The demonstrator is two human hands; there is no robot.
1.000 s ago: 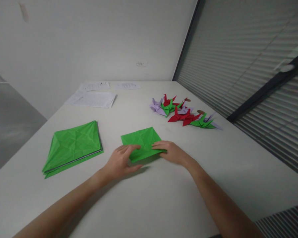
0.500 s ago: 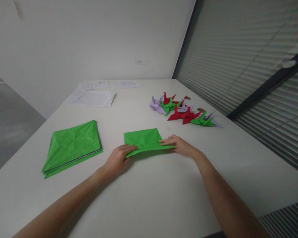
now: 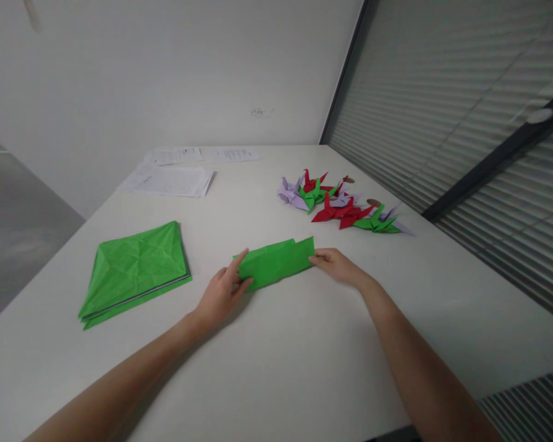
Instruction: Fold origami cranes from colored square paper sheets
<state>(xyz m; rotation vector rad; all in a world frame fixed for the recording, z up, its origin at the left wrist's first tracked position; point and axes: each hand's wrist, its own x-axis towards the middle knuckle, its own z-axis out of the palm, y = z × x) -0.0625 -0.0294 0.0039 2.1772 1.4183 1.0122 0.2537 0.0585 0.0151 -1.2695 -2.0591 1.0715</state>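
Hands [image 3: 217,296] pinching green paper [image 3: 276,261] at opposite edges, apart from green stack [image 3: 136,264]

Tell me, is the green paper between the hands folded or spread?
Folded: the green paper is a narrow strip, its layers' top edges uneven.

Tabletop [image 3: 295,356]: white, reaching back to the wall [image 3: 179,73] on my feed.
Wall: pale grey; I make out a small scuff [image 3: 261,112].
Blinds [image 3: 419,98]: horizontal slats at my right, crossed by a dark bar [image 3: 470,180].
Light: soft, rather dim to me.
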